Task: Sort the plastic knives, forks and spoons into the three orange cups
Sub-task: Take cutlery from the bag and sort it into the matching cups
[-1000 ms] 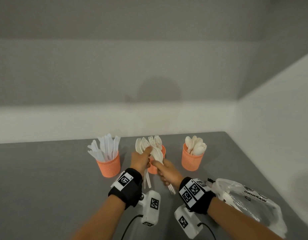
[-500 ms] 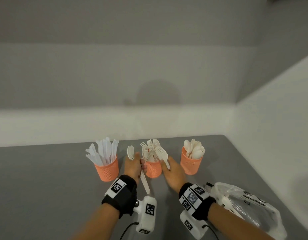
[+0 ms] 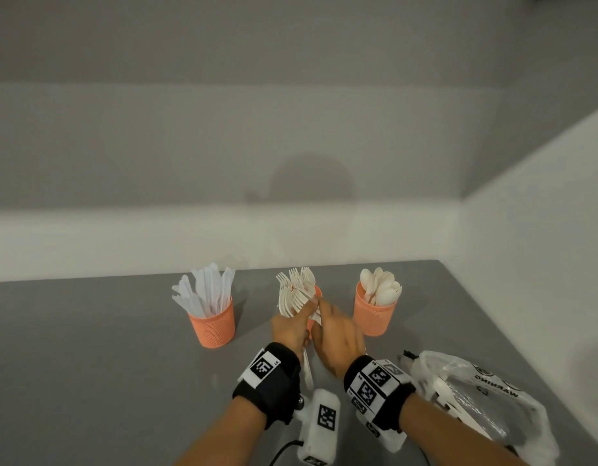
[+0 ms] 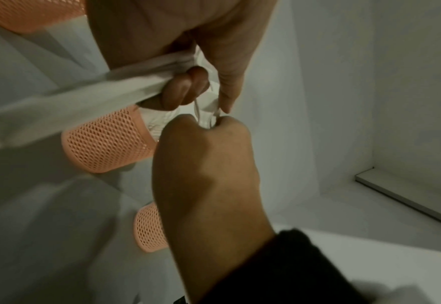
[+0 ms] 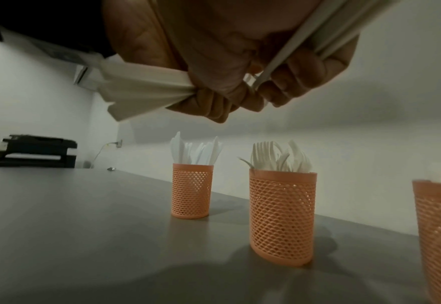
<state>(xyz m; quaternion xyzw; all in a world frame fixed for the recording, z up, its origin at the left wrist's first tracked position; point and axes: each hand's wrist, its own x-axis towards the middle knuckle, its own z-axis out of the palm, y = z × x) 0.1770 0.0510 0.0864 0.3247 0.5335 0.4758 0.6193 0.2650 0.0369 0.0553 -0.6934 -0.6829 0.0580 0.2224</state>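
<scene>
A: Left of both hands stands the knife cup (image 3: 213, 326), its blades fanned upright; what is the left hand (image 3: 291, 327) doing?

B: Its fingers are curled round a small bunch of forks (image 3: 288, 302) by the handles, tines up, just in front of the middle cup (image 5: 281, 218); the right hand (image 3: 338, 334) is pressed close beside it, pinching a handle from that same bunch; the two hands are together.

A: How will the forks handle?

B: Light, thin and slick, I judge; stiff along the handle but the tines may snag each other; best held low on the handles, so the heads drop in last.

A: And to the right?

B: The spoon cup (image 3: 375, 314), then a plastic bag (image 3: 486, 398) on the worktop (image 3: 89, 364) beside the right wrist.
</scene>
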